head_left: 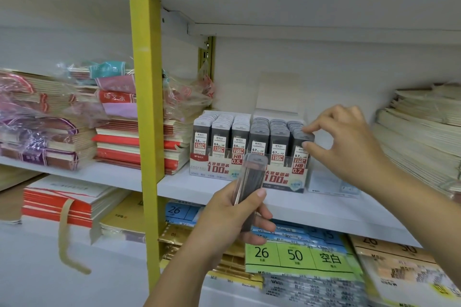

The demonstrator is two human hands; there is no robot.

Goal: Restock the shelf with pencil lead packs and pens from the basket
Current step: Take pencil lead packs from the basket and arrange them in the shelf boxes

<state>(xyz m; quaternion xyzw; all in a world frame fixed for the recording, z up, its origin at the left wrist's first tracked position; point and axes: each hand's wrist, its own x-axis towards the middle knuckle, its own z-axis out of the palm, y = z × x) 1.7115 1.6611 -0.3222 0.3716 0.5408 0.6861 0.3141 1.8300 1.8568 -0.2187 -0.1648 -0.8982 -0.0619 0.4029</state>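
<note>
Two display boxes of pencil lead packs stand side by side on the white shelf [311, 204]: a 0.5 HB box [219, 149] on the left and a 0.7 HB box [277, 154] on the right. My right hand [344, 142] pinches the top of the front lead pack [303, 149] in the rightmost row of the 0.7 box. In front of the boxes, my left hand [239, 217] grips a few clear lead packs [252, 177], held upright. No basket or pens are in view.
A yellow upright post [147, 107] divides the shelving. Stacks of wrapped notebooks [74, 122] fill the left bay. Cream paper stacks [421, 132] lie at the right. Loose-leaf paper packs [299, 257] sit on the shelf below. A small white box [329, 182] is beside the 0.7 box.
</note>
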